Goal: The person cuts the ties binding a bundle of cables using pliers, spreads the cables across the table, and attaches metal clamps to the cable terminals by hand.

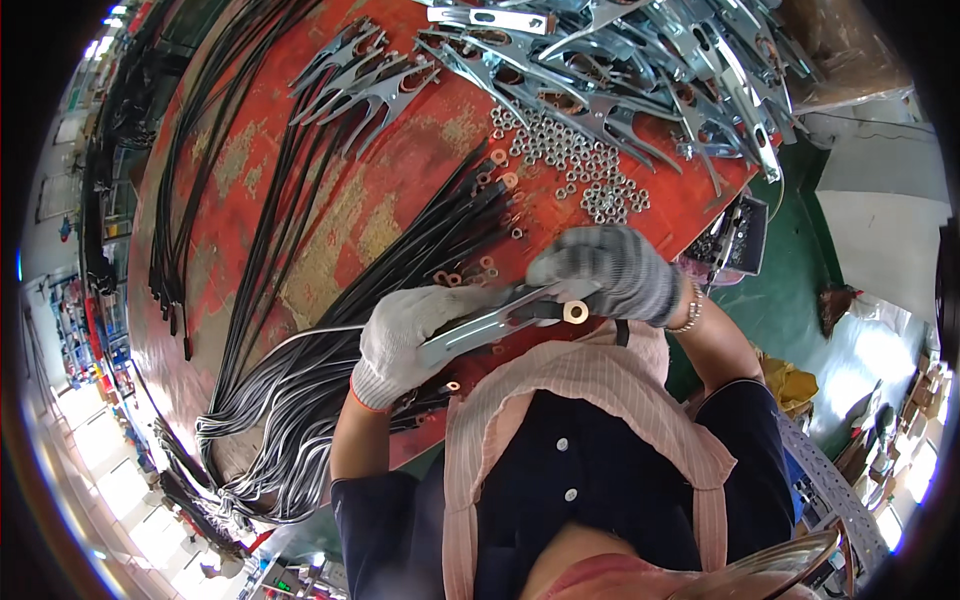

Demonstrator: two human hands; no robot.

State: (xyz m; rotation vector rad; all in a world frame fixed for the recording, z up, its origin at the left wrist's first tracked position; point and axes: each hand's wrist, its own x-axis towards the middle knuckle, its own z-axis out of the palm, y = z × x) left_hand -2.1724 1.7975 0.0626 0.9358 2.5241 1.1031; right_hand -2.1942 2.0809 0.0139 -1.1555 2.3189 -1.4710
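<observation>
- Nearest the lens, the person's dark buttoned shirt [570, 470] and pink striped apron [600, 385] fill the lower middle of the view.
- The left hand [405, 335], in a white knit glove, is closed around the handle end of a flat metal clamp [500, 318], held just above the table's near edge.
- The right hand [610, 270], in a grey knit glove, is closed over the clamp's other end; a copper ring terminal [575, 312] shows just below its fingers.
- A bundle of black cables [400, 270] with copper lugs runs under the hands and fans off the near-left edge.
- A scatter of loose steel nuts [575, 160] lies beyond the right hand.
- A heap of metal clamps [620, 60] crowds the far side of the worn red table [330, 220].
- A small dark bin [735, 235] hangs off the table's right edge; its contents are too small to tell.
- Bare red tabletop lies left of the cables; green floor [800, 270] opens to the right.
</observation>
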